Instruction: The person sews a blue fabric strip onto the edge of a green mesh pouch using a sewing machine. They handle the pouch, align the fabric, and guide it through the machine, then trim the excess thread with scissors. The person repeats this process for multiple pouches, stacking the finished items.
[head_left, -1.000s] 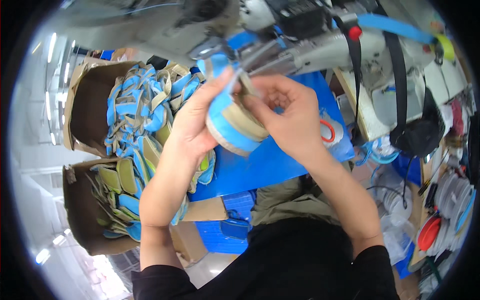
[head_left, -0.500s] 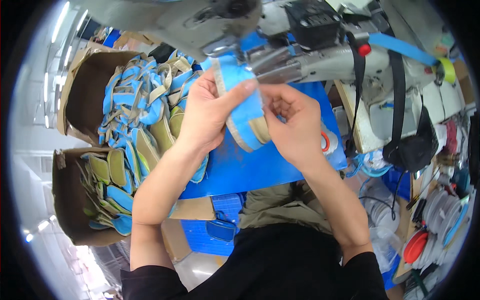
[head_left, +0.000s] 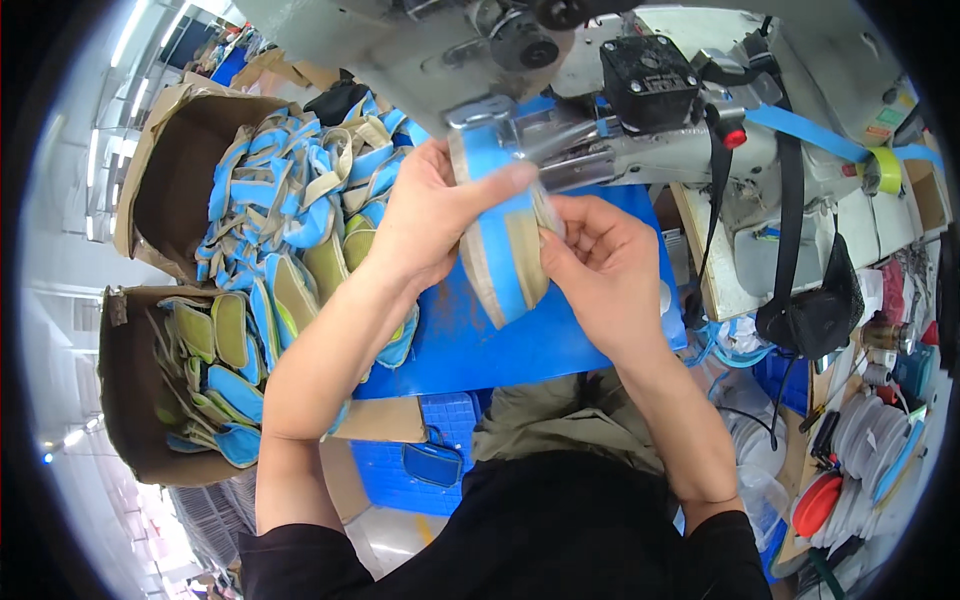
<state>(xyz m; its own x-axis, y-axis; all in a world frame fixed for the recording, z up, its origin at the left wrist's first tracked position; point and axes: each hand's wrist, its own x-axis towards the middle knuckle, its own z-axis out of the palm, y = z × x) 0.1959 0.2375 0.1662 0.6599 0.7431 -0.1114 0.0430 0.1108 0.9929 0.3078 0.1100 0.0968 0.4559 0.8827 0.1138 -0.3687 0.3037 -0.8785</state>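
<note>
A looped blue fabric strip with beige edging point(head_left: 505, 265) hangs curved in front of the sewing machine point(head_left: 640, 150), its upper end at the machine's metal working parts. My left hand point(head_left: 425, 215) grips the strip's upper left side, thumb laid across the blue face and fingers behind. On the other side, my right hand point(head_left: 605, 265) pinches the beige edge between thumb and bent fingers. Whether the upper end lies under the presser foot I cannot tell. Beneath both hands is a blue tabletop point(head_left: 440, 350).
At the left, one cardboard box point(head_left: 165, 190) stands beside heaped blue-and-beige strips point(head_left: 290, 190); another box point(head_left: 125, 380) holds flat blue and olive pieces point(head_left: 230, 335). Black straps and a mesh pouch point(head_left: 820, 310) hang at the right. White reels point(head_left: 865, 440) stand beyond.
The strip has turned and hangs slightly lower, with more of its beige right edge showing. Both hands keep hold and sit slightly right and lower; the whole view has shifted a little.
</note>
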